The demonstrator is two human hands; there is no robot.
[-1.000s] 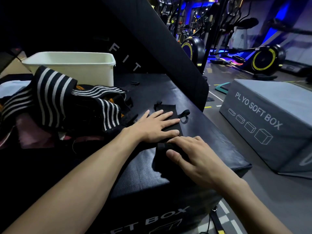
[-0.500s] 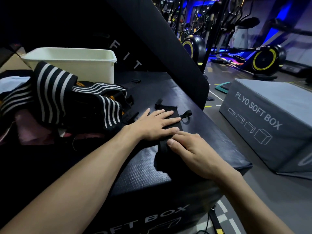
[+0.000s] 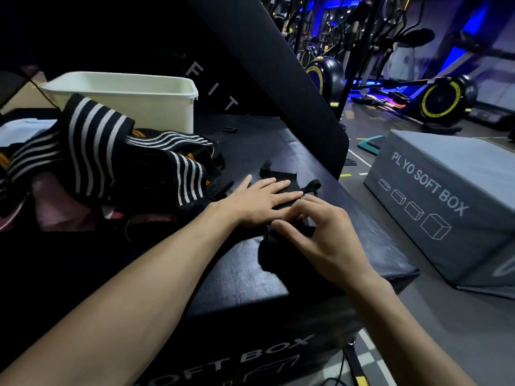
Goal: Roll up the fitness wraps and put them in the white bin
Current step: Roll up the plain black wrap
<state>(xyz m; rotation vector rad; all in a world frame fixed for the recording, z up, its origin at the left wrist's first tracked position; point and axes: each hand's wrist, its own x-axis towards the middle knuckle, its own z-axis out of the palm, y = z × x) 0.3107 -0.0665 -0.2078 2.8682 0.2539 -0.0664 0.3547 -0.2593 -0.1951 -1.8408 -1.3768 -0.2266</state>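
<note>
A black fitness wrap (image 3: 281, 176) lies flat along the top of a black soft box (image 3: 250, 277), its near end hanging over the box edge. My left hand (image 3: 259, 201) presses flat on the wrap's middle with straight fingers. My right hand (image 3: 315, 232) sits just in front of it, thumb and curled fingers pinching a fold of the wrap. A pile of black wraps with white stripes (image 3: 111, 162) lies to the left. The white bin (image 3: 156, 98) stands behind that pile at the back left.
A tall black pad (image 3: 278, 79) leans behind the box on the right. A grey plyo soft box (image 3: 446, 196) stands on the floor to the right. Exercise bikes (image 3: 443, 98) stand further back. A small black piece (image 3: 230, 130) lies near the bin.
My right hand has moved forward along the wrap toward my left hand and its fingers have curled up on the fabric. My left hand has stayed flat in place.
</note>
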